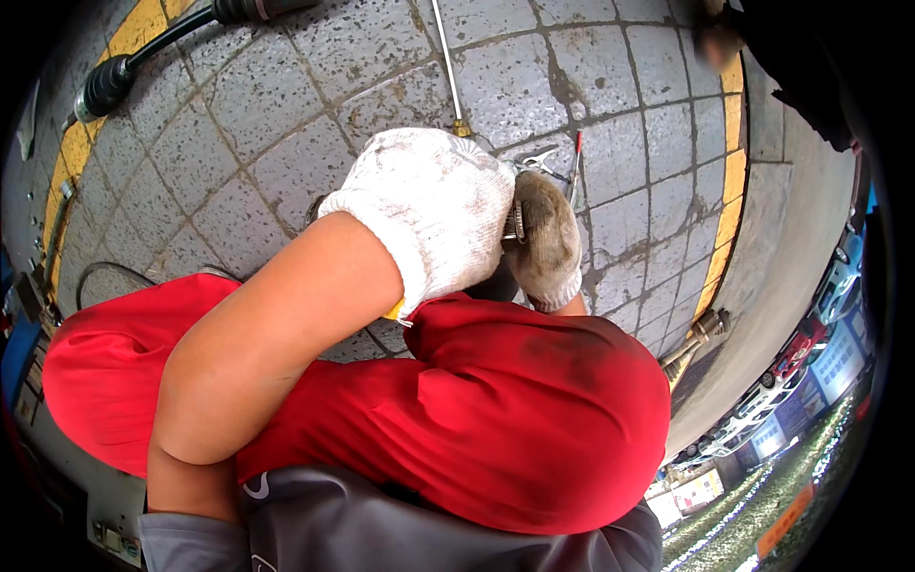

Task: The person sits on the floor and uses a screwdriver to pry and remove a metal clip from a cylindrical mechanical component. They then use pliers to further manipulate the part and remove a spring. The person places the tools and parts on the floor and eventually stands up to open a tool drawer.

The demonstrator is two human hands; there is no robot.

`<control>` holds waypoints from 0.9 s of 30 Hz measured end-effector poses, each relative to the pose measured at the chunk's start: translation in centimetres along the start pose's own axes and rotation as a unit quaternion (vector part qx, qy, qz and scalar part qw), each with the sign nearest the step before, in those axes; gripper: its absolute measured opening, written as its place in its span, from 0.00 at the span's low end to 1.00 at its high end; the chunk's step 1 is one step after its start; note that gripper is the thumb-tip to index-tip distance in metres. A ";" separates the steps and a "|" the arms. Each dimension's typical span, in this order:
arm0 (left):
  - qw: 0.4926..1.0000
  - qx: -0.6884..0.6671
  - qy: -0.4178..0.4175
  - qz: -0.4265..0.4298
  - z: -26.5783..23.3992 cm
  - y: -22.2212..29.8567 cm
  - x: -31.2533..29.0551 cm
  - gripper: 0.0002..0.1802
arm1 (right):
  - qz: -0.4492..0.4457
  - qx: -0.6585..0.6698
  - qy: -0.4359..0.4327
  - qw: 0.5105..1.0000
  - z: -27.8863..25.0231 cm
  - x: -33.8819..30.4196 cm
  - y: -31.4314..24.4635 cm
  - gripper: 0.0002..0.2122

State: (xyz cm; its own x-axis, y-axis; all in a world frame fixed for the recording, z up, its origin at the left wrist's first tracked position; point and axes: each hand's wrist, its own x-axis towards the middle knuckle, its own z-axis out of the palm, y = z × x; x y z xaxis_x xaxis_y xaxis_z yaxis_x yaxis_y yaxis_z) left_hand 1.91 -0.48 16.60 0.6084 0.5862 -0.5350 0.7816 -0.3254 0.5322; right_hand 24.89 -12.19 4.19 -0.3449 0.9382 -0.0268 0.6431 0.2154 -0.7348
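Small ridged metal part [515, 223] sits between the two gloved hands, just beyond the wearer's knees; mostly covered, only a strip of ridges showing.

Right hand [546, 236], in a soiled, greyish-brown knit glove, bunched against the part's right side. Whether the fingers close fully round it, cannot tell. Left hand [429, 205], in a cleaner white knit glove, back turned up, lies just left of the part; its fingers are hidden, so cannot tell whether spread or gripping.

Just past the gloves, on the tiles: a silver metal tool [538, 160], partly covered, and near it a thin red-ended tool [577, 162]. Further left, a pale straight rod [447, 67] with a brass-coloured end near the left glove.

Red trousers [534, 419], dark smudge on the right knee. Grey tiled floor [372, 57], worn and speckled, edged by yellow bands [732, 181]. Upper left, well apart from the hands: black shaft with ribbed boots [172, 38]. Upper right: another person in dark clothing [796, 57]. Parked cars [762, 410] at the far right.
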 end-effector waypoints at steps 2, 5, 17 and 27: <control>1.000 -0.016 -0.014 0.000 -0.3 0.0 -0.1 0.15 | -0.017 0.017 -0.010 1.000 -0.4 0.3 -0.4 0.32; 0.999 -0.027 -0.043 0.003 -0.3 -0.2 0.3 0.16 | -0.034 0.032 -0.025 0.999 -1.0 0.3 -1.0 0.32; 0.988 -0.138 -0.038 -0.050 2.4 -1.4 1.0 0.24 | -0.060 0.071 0.089 0.992 1.5 2.3 -2.4 0.14; 0.830 -0.531 -0.161 -0.053 3.3 -4.7 1.9 0.13 | 0.115 0.342 0.012 0.932 -2.0 5.5 -4.6 0.13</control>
State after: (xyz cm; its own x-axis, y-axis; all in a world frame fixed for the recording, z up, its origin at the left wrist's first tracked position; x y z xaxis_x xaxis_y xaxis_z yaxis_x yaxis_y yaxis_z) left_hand -0.09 -0.25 10.93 0.6822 0.2856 -0.6731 0.3753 0.6533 0.6576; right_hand 21.37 -7.53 8.77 -0.2320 0.9458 -0.2274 0.1078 -0.2073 -0.9723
